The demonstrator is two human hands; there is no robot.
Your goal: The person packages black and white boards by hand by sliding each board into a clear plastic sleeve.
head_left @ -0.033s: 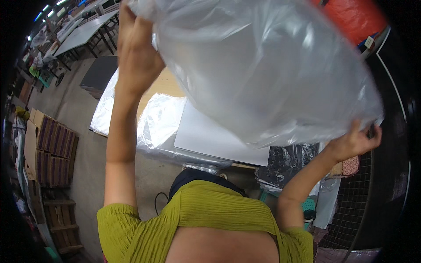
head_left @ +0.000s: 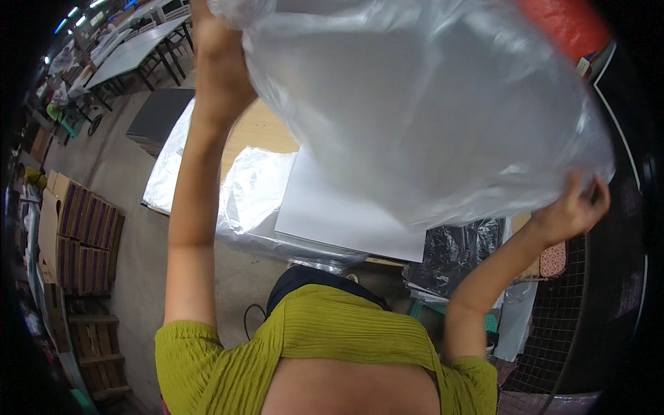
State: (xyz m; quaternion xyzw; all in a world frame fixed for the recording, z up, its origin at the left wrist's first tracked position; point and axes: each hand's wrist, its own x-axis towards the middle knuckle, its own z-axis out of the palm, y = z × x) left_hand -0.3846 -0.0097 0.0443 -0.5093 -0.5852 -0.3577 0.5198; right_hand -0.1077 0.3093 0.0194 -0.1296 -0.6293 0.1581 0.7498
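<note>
A large, translucent plastic bag (head_left: 422, 104) is stretched up in front of me, over the work table (head_left: 259, 135). My left hand (head_left: 221, 66) is raised at the top, its fingers closed on the bag's upper left edge and partly cut off by the picture's rim. At the bag's lower right corner, my right hand (head_left: 579, 211) pinches the film between thumb and fingers. Beneath the bag lies a white sheet (head_left: 339, 207), its far part covered from view. Crumpled clear plastic (head_left: 252, 187) rests just left of that sheet.
Right of the white sheet is a black plastic-wrapped stack (head_left: 460, 252). Bundled cardboard (head_left: 86, 232) and a wooden pallet (head_left: 100, 360) stand at the left. A dark grey stack (head_left: 160, 117) sits beyond the table, with a long white-topped table (head_left: 138, 52) farther off. Something red (head_left: 570, 28) is at upper right.
My right hand has moved slightly up and right with the bag's corner. My left hand has risen a little, and the bag has shifted and spread toward the right.
</note>
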